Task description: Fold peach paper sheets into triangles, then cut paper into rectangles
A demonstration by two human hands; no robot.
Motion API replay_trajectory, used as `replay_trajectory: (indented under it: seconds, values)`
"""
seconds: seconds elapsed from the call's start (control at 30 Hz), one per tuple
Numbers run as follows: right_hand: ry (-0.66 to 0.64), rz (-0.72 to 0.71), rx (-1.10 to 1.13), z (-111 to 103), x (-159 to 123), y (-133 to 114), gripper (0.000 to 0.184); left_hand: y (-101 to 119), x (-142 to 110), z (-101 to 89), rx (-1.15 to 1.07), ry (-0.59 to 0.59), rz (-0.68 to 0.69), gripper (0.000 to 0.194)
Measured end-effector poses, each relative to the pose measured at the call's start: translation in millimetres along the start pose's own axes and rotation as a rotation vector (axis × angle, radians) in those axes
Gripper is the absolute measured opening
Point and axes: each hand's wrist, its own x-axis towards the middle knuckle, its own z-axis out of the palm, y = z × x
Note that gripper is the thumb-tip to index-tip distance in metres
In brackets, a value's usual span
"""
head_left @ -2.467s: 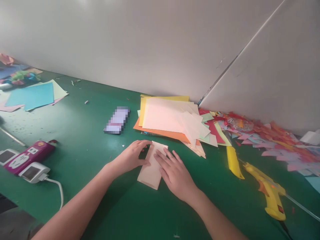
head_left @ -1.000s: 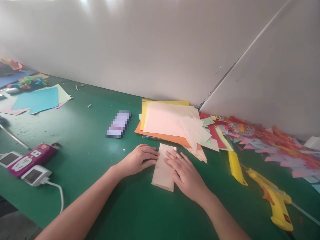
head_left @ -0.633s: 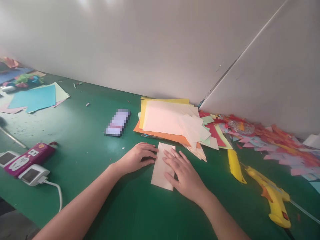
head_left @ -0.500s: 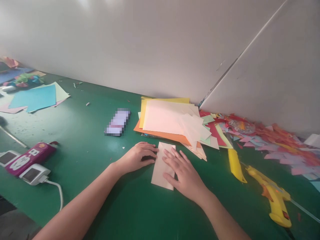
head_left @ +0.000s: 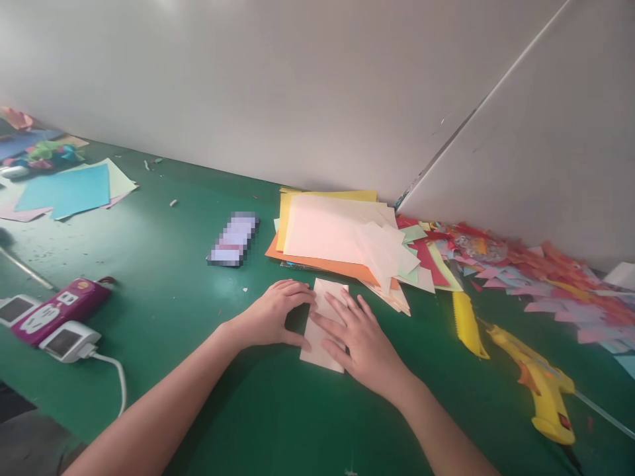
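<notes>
A pale folded piece of paper (head_left: 322, 357) lies flat on the green table, a narrow rectangle between my hands. My right hand (head_left: 364, 344) rests on its right side with fingers spread across the surface. At its left edge is my left hand (head_left: 275, 312), thumb and fingers apart; the thumb tip touches the paper's lower left edge and the fingertips meet its upper left edge. Neither hand grips the paper. Just beyond it sits a stack of coloured paper (head_left: 322, 225), pale sheets on top, with smaller cut pieces at its right.
A phone (head_left: 233, 239) with a blurred screen lies left of the stack. To the right are a yellow cutter knife (head_left: 467, 325), a yellow glue gun (head_left: 538, 383) and a heap of paper scraps (head_left: 546, 284). A purple power strip (head_left: 62, 311) with plugs and blue paper (head_left: 74, 192) are at left.
My left thumb has moved down and away from the fingers, onto the paper's lower left edge. My right fingers have spread further left over the paper. Earlier, the paper had shifted slightly right.
</notes>
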Motion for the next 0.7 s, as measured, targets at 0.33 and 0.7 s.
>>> replay_trajectory:
  seconds: [0.33,0.7]
  values:
    - [0.038,-0.001,0.018,1.4,-0.3,-0.6,0.046,-1.2,-2.9,-5.3,0.025,-0.132,0.014,0.071]
    - [0.028,0.009,0.021,1.7,0.7,-1.8,0.045,2.0,-4.6,-5.2,0.079,-0.192,0.0,0.069]
